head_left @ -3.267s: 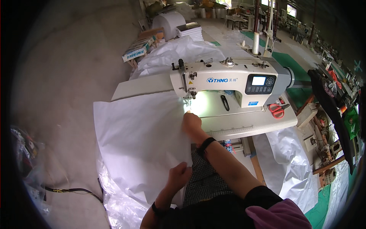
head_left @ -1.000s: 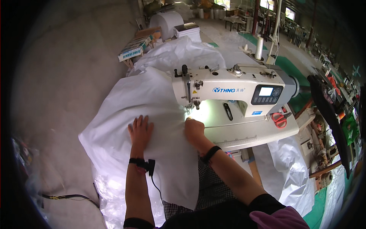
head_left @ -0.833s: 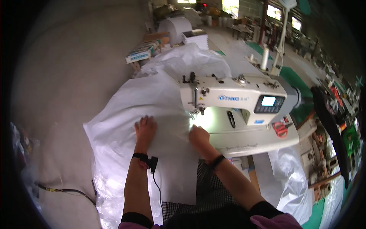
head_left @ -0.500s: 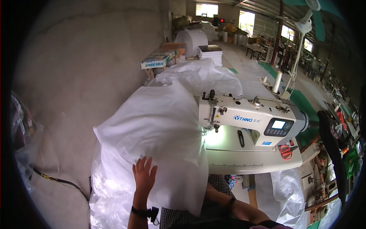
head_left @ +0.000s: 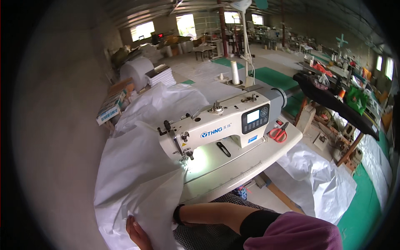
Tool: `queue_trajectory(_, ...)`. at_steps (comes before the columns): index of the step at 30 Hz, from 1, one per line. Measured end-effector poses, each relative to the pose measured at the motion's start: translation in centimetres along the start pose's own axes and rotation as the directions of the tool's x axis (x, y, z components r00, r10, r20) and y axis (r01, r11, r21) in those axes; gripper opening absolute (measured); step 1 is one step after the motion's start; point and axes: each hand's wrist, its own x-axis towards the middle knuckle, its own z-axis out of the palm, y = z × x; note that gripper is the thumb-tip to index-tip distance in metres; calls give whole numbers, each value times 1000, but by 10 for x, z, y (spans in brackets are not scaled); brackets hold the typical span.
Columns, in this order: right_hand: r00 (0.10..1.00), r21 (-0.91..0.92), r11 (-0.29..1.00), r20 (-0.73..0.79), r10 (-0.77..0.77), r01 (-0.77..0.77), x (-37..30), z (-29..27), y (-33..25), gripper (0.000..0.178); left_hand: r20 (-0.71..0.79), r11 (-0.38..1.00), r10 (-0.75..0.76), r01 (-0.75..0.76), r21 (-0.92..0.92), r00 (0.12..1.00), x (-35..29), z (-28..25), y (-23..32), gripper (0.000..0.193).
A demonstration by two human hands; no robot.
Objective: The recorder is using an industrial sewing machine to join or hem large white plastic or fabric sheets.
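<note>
A large white sheet (head_left: 129,166), seemingly thin fabric, drapes over the left side of the sewing machine (head_left: 225,125) and down toward me. Its edge runs under the machine's lit needle area. At the lower left, my left hand (head_left: 137,234) is closed at a fold of the sheet, fingers together against it and thumb hidden. My right forearm (head_left: 208,214) reaches leftward across my lap with a dark band at the wrist. The sheet hides the right hand's fingers, so their grip does not show.
A black thread snipper (head_left: 223,149) and red-handled scissors (head_left: 278,133) lie on the machine bed. A thread cone (head_left: 235,73) stands behind the machine. White sheeting (head_left: 316,175) hangs at the right. A big white roll (head_left: 136,71) and stacked white material (head_left: 161,77) sit farther back.
The view has swung right. My left hand, spread flat on the sheet before, is now lower with fingers closed at a fold. My right forearm has reached left to the sheet.
</note>
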Motion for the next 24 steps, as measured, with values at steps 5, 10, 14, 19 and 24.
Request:
queue_trajectory(5, 978, -383, 901, 40, -204, 204, 34, -2, 19, 18, 197, 914, 64, -137, 382, 978, 79, 34, -129, 41)
queue_trajectory(10, 968, 76, 969, -63, 242, -237, 69, -7, 18, 16, 406, 549, 332, -524, 651, 852, 160, 61, -236, 40)
queue_trajectory(14, 954, 547, 834, -284, 101, 75, 51, 2, -1, 15, 456, 264, 481, -620, 739, 749, 179, 86, -272, 39)
queue_trajectory(19, 998, 707, 707, -62, 22, 28, -56, 43, -38, 15, 395, 521, 323, -510, 685, 860, 162, 96, -267, 38)
queue_trajectory(24, 993, 750, 661, -62, 96, -17, -131, 56, -54, 15, 424, 534, 507, -660, 529, 750, 143, 42, -211, 32)
